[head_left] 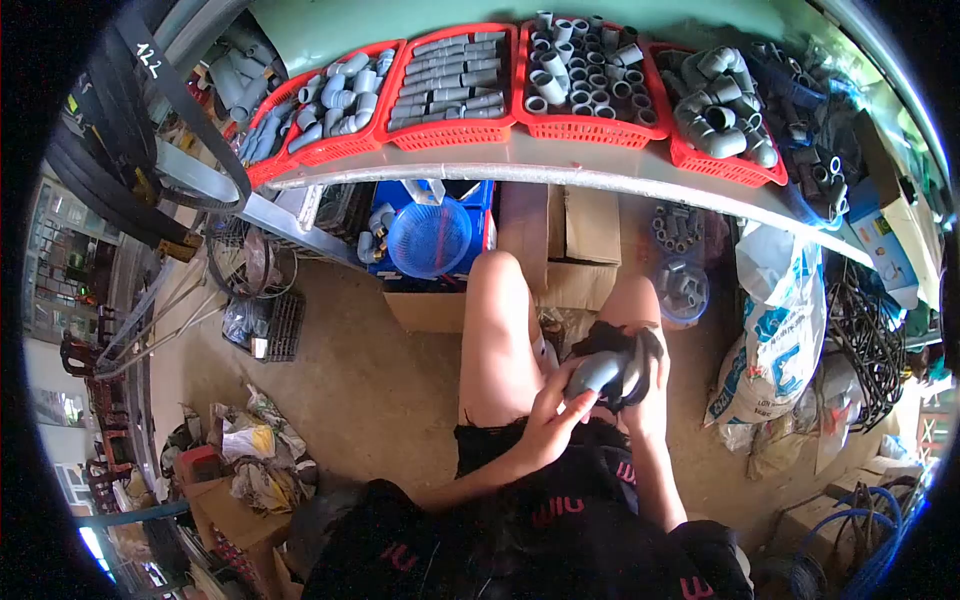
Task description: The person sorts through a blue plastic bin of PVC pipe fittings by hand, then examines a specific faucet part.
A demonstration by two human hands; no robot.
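Observation:
My left hand (550, 422) is closed around a grey plastic pipe elbow (598, 372), held above my lap. My right hand (652, 385) grips a bunched black cloth (640, 352), which lies against the far side of the elbow. Part of the elbow is hidden by the cloth and my fingers. Both hands are close together, between and just above my knees.
On the shelf ahead stand red baskets of grey fittings: mixed ones (330, 155), straight lengths (455, 132), short couplings (590, 128) and elbows (675, 160). Below are a blue basket (430, 236), cardboard boxes (585, 228), a clear tub (683, 318) and a white sack (770, 365).

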